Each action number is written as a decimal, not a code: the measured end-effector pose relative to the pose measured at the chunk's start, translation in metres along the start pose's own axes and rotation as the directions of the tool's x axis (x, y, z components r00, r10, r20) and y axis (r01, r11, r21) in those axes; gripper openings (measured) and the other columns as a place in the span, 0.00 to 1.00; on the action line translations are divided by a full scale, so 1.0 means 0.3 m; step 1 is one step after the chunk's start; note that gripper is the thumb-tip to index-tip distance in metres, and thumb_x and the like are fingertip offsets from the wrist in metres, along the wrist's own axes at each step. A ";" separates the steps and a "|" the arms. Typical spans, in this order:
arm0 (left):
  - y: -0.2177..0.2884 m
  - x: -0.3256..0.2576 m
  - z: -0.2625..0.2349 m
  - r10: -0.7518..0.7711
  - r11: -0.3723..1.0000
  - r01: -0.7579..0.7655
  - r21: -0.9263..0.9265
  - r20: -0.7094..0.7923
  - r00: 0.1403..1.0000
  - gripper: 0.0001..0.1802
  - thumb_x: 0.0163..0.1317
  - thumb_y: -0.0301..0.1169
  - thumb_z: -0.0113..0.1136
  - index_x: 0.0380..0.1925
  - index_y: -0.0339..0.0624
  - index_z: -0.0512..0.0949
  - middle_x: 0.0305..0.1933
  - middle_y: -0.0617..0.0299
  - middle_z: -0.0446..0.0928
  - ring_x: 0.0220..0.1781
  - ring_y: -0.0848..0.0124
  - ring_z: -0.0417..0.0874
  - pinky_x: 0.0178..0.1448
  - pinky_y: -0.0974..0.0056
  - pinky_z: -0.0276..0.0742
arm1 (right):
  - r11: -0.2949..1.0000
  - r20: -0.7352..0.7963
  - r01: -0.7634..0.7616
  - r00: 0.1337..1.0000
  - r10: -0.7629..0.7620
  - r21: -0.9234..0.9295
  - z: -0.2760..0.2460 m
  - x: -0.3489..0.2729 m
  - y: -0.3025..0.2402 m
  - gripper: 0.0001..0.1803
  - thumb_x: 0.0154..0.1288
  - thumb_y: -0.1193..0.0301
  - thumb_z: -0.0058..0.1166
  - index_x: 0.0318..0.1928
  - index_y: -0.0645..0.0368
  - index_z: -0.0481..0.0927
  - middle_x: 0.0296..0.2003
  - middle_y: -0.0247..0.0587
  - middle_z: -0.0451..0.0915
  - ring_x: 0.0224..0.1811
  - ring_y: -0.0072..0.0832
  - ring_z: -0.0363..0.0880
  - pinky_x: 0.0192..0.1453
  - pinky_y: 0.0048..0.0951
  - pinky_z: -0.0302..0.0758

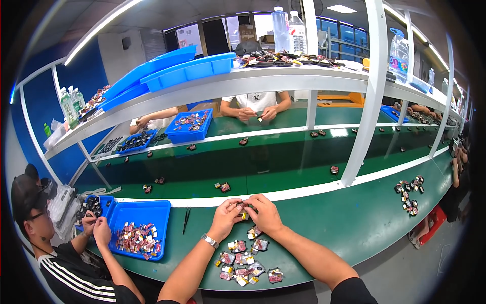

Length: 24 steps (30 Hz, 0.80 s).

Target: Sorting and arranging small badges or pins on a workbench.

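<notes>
Over the green bench, my left hand (226, 219) and my right hand (265, 215) meet with fingers closed around one small electronic module (244, 215). Its yellow part shows between them; my fingers hide most of the rest. A metal watch is on my left wrist. Just below my hands lies a loose group of similar modules (245, 258), dark-rimmed cases with red boards and white or yellow pieces. Black tweezers (187, 220) rest on the bench left of my left hand.
A blue tray (166, 213) of small red and white parts stands at left, beside a seated co-worker (66, 253). Beyond a white rail, the green conveyor (283, 167) carries scattered modules. White posts (367, 101) hold up a loaded shelf. More modules (409, 195) lie at right.
</notes>
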<state>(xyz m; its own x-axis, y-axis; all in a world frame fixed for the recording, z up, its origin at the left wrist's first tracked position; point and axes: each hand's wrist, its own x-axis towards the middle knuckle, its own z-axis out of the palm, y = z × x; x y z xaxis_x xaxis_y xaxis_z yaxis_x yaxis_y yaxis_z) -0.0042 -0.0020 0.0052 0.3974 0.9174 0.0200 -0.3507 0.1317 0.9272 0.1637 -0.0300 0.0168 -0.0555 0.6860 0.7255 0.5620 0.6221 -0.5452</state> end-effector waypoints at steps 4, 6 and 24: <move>-0.003 -0.002 0.014 0.027 0.998 -0.023 0.066 -0.061 0.998 0.14 0.68 0.26 0.55 0.52 0.37 0.71 0.47 0.60 0.80 0.47 0.74 0.82 0.45 0.70 0.82 | 0.964 0.047 -0.179 0.984 0.173 0.199 0.012 -0.005 0.016 0.11 0.57 0.77 0.64 0.41 0.62 0.81 0.39 0.41 0.80 0.32 0.27 0.82 0.38 0.25 0.81; -0.007 -0.003 0.013 0.038 0.996 -0.032 0.078 -0.073 0.997 0.13 0.68 0.25 0.54 0.52 0.36 0.71 0.46 0.61 0.80 0.46 0.75 0.82 0.44 0.71 0.81 | 0.928 0.060 -0.270 0.963 0.264 0.257 0.018 -0.002 0.007 0.11 0.56 0.77 0.64 0.41 0.62 0.81 0.39 0.40 0.80 0.33 0.25 0.82 0.38 0.24 0.81; -0.013 -0.006 0.023 0.123 0.977 -0.124 0.173 0.015 0.992 0.13 0.66 0.20 0.53 0.51 0.33 0.72 0.46 0.60 0.79 0.45 0.77 0.80 0.45 0.73 0.80 | 0.820 0.120 -0.469 0.882 0.456 0.329 0.008 0.008 -0.008 0.10 0.55 0.77 0.64 0.39 0.65 0.82 0.33 0.36 0.81 0.31 0.18 0.80 0.39 0.20 0.79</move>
<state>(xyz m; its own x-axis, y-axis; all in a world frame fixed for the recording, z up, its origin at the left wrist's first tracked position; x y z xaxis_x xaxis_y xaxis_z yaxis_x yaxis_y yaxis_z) 0.0024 -0.0066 0.0041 0.3640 0.9208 0.1400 -0.2451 -0.0503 0.9682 0.1603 -0.0289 0.0188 0.1081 0.9340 0.3406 0.2149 0.3125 -0.9253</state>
